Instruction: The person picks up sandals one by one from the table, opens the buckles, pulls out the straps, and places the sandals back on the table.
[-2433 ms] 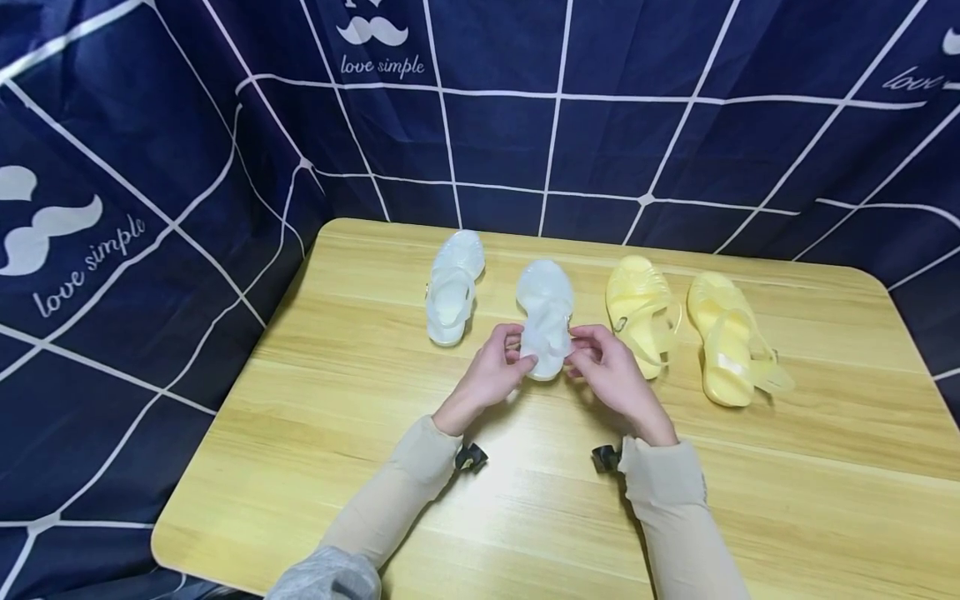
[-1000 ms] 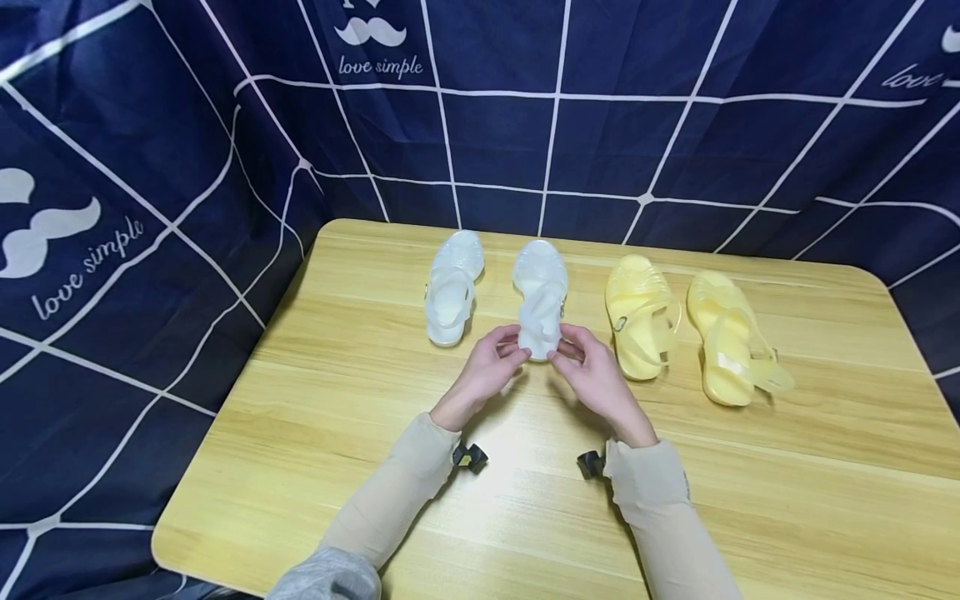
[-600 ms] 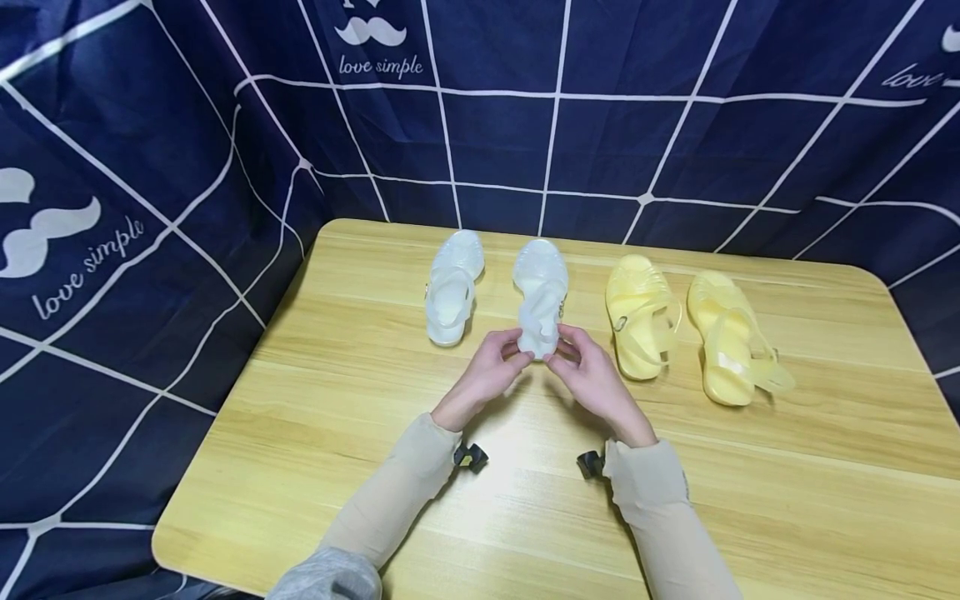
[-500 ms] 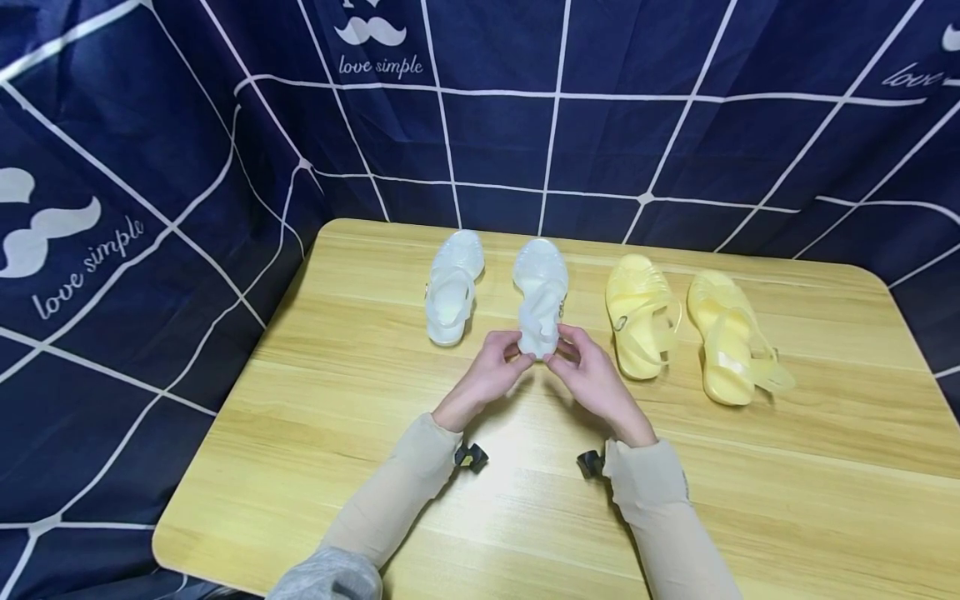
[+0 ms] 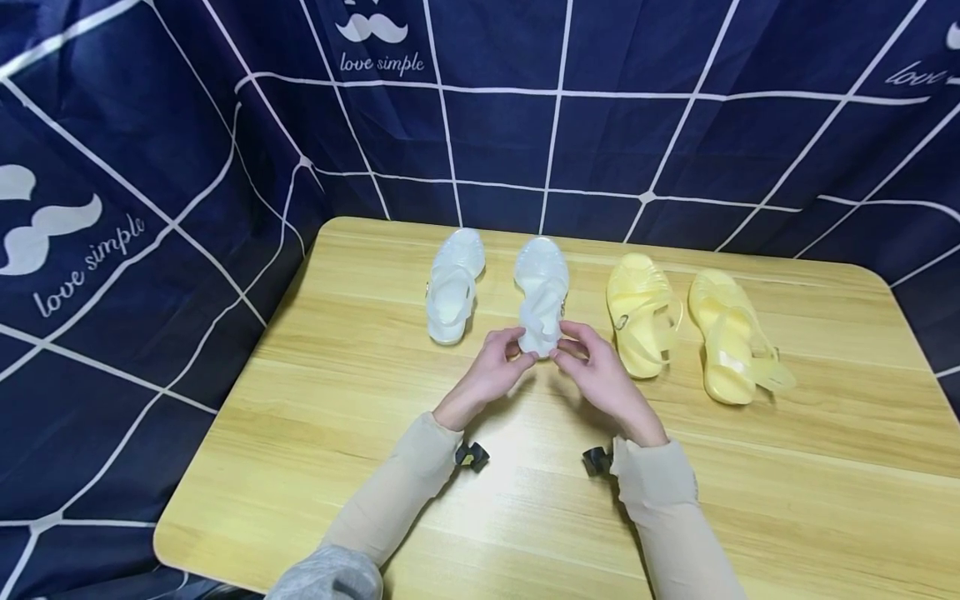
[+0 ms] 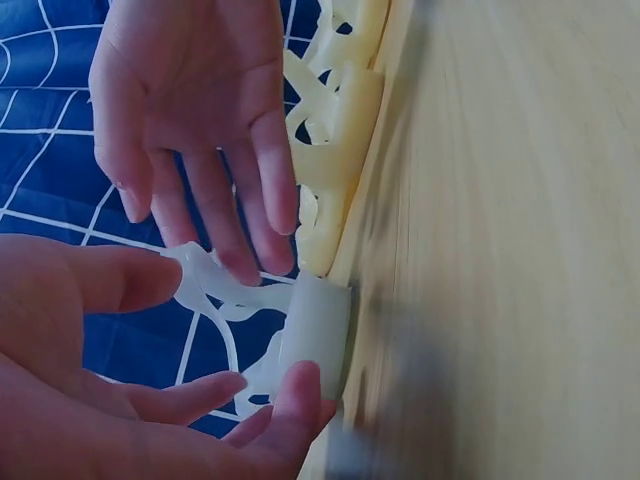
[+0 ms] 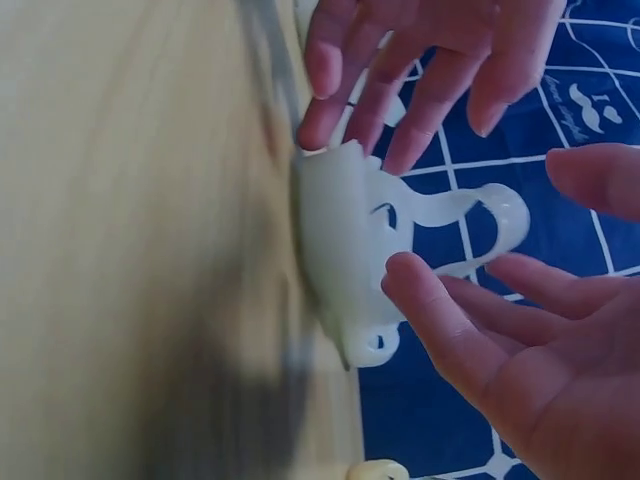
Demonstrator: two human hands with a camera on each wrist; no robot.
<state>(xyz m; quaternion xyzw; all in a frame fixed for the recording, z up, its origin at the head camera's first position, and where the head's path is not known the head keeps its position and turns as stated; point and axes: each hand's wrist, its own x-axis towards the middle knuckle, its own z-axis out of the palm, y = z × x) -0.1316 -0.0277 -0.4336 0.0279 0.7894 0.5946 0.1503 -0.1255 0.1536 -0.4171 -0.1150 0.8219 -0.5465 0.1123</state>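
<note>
A translucent white sandal (image 5: 542, 287) lies upright with its toe towards the back wall. My left hand (image 5: 491, 367) is at the left of its heel, its fingertips touching the heel's side in the right wrist view. My right hand (image 5: 603, 383) is at the heel's right. In the right wrist view, a fingertip of my right hand (image 7: 530, 340) meets or nearly meets the sandal (image 7: 335, 225), with the thumb apart from the strap (image 7: 510, 215). Fingers of both hands look extended or gently bent. Left of this sandal lies another white one (image 5: 450, 292).
Two yellow sandals (image 5: 633, 287) (image 5: 720, 292) lie to the right on the wooden table (image 5: 337, 350). Dark blue cloth (image 5: 502, 137) with white lines stands behind and at the left. Black devices (image 5: 471, 457) (image 5: 596, 461) are at the wrists.
Since the oldest frame, the held white sandal has moved away from the person, towards the back edge. In the latest moment my right hand has shifted slightly right.
</note>
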